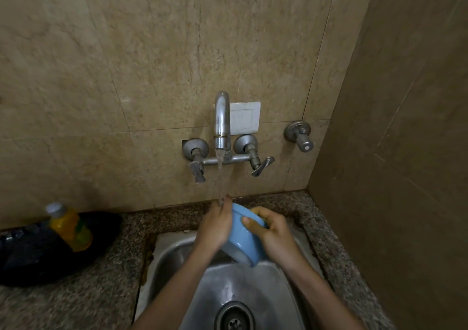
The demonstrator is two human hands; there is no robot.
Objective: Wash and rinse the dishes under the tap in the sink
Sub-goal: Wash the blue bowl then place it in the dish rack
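My right hand [272,236] is curling round the blue bowl [240,241], thumb pressing on the outer wall and fingers wrapping over its far edge, and that's the only real hold going here. My left hand [216,226] is lying flat against the bowl's other side, fingers straight and pressing rather than gripping. I can't tell from here whether the palm is covering the bowl's mouth. I'm holding the bowl tipped on its side just below the tap [222,119], and the water stream [220,177] is coming off the tap onto my left fingertips at the bowl's top edge. Here's the worry: that wall is looking wet and slick, so if my right thumb slides, the bowl is dropping into the sink [172,258] beneath the tap. The stream is also breaking on my fingers, so spray could be bouncing back at the white switch plate [244,118] directly behind the tap. The yellow bottle [69,226] is standing well left of the tap.
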